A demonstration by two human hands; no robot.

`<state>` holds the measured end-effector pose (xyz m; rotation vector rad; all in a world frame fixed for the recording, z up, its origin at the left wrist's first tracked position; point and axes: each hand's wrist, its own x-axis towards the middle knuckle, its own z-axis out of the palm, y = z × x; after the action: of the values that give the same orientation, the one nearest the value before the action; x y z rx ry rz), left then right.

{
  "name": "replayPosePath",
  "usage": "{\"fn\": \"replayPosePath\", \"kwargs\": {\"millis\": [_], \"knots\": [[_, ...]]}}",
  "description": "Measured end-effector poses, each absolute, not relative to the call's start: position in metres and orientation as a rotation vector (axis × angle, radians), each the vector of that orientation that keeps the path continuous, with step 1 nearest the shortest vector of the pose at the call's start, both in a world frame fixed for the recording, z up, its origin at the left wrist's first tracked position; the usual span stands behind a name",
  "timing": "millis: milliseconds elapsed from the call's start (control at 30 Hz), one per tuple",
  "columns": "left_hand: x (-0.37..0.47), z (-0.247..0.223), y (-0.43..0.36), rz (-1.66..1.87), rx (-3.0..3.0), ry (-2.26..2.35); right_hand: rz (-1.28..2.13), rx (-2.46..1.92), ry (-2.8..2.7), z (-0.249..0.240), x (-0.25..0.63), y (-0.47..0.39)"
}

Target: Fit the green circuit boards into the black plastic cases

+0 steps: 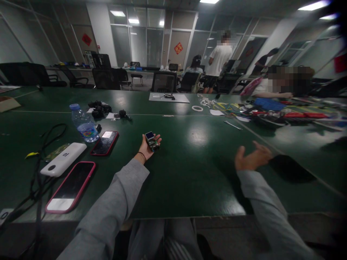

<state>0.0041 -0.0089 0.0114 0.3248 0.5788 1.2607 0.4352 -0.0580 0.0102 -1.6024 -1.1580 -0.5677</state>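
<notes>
A small circuit board with a little screen rests in my left hand, which is palm up over the green table with its fingers partly curled round the board. Over the right side of the table, my right hand holds nothing; its thumb stands up apart from the fingers, which are somewhat blurred. Just beyond its fingertips lies a flat black thing whose kind I cannot make out. To the left of my left hand are a red-edged phone and a clear water bottle with a blue cap.
Nearer me on the left lie a pink-edged phone, a white power bank and black cables. Black camera-like parts stand farther back. A wrench and cluttered cables and tools fill the right. People are beyond the table.
</notes>
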Motion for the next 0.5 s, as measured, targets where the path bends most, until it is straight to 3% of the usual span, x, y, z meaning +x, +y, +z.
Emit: {"fn": "replayPosePath", "kwargs": {"millis": [267,500], "knots": [[0.005,0.013,-0.009,1.231,0.331,0.614,-0.199,-1.071,-2.205,0.012,0.161,-0.074],[-0.001,0.021,-0.015,1.181,0.351,0.671,0.105,-1.039,-2.288,0.009,0.131,-0.044]]}}
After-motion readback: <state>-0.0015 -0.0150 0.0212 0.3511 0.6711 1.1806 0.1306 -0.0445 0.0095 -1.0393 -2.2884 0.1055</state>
